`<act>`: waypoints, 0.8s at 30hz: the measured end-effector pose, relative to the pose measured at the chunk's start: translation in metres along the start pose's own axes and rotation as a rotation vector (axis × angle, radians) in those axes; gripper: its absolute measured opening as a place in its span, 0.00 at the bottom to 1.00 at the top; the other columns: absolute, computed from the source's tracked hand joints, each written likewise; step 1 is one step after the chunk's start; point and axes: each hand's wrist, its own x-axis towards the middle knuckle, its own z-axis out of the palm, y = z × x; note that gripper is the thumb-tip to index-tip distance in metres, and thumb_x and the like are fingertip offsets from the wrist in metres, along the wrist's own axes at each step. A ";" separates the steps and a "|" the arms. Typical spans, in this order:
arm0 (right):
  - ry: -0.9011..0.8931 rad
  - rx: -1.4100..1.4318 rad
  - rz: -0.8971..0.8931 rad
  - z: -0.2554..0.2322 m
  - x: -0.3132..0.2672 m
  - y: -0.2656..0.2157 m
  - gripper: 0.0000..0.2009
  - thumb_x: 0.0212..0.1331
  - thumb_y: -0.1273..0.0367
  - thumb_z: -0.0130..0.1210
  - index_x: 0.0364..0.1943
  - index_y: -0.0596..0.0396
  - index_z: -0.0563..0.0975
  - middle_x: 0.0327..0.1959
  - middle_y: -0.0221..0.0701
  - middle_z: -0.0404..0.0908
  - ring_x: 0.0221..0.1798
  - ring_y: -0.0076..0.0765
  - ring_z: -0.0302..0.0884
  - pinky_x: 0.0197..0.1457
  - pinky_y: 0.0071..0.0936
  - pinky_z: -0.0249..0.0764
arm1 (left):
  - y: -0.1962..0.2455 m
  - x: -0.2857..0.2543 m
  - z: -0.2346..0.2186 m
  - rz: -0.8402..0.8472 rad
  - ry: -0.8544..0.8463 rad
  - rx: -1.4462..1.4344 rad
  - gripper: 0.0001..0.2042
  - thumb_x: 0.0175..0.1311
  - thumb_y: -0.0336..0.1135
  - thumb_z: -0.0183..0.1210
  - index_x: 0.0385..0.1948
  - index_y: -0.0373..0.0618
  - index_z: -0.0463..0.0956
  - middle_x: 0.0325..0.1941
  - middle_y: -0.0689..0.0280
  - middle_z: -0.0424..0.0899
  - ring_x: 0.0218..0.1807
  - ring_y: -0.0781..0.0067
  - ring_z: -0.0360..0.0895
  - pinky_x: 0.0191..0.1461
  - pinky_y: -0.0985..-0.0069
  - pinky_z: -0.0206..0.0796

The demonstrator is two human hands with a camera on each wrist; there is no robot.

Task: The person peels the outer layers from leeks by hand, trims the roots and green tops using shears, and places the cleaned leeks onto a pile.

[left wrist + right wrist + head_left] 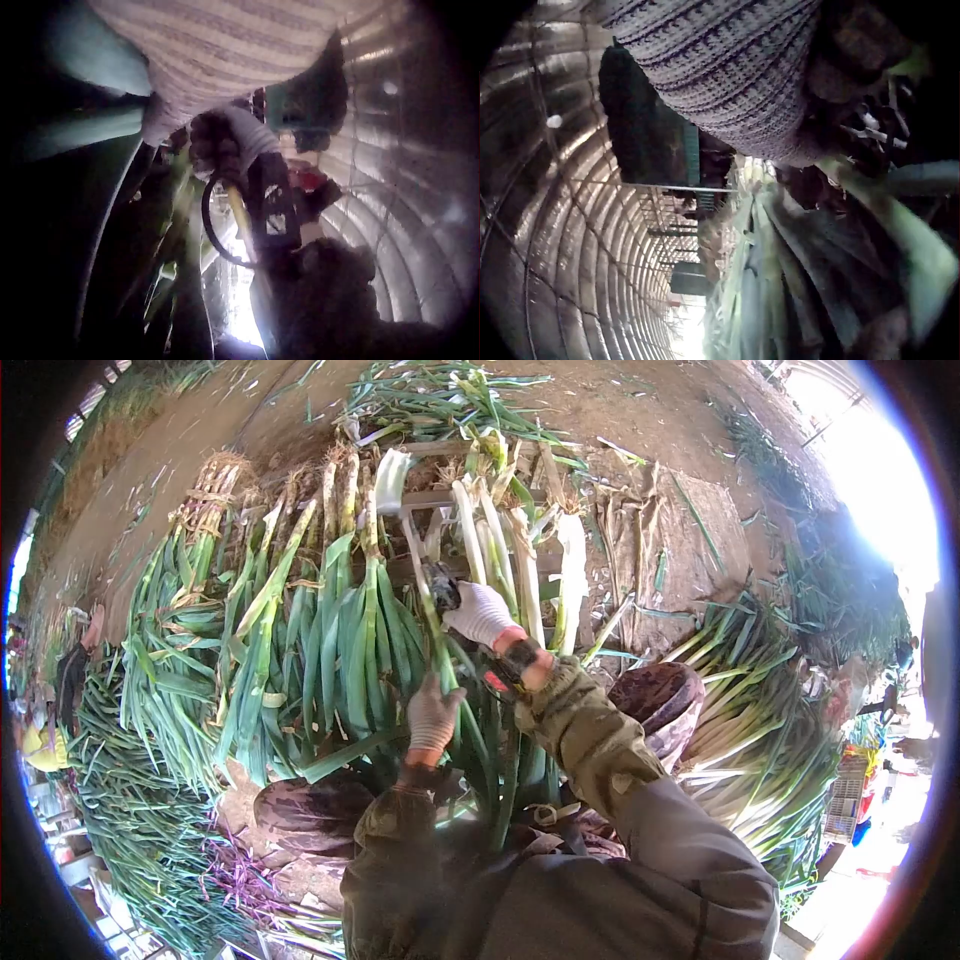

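Observation:
Both hands wear striped, dark-palmed knit gloves. The right hand (480, 612) grips a long green onion (416, 565) partway along its stalk, dark fingertips curled round it. Lower down, the left hand (434, 720) holds the same onion among its green leaves. From the left wrist, the right hand (232, 142) appears beyond the left glove (217, 52). Beside the hands lie trimmed white stalks (497, 550) on the right and a row of green onions (350, 630) on the left. In the right wrist view the glove (727, 75) hides most of the grip.
A tied onion bundle (208, 500) lies at the far left. Piles of onions spread at the right (750, 730) and lower left (150, 830). Brown sacking (670, 550) covers the ground at the right. Loose leaves (440, 405) lie at the back.

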 end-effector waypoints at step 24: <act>-0.251 0.063 -0.016 -0.018 -0.208 -0.010 0.34 0.51 0.59 0.61 0.63 0.61 0.68 0.32 0.54 0.82 0.39 0.61 0.82 0.46 0.49 0.78 | 0.002 0.034 -0.061 -0.103 0.028 0.241 0.21 0.59 0.40 0.63 0.48 0.39 0.68 0.31 0.49 0.84 0.36 0.42 0.82 0.41 0.54 0.73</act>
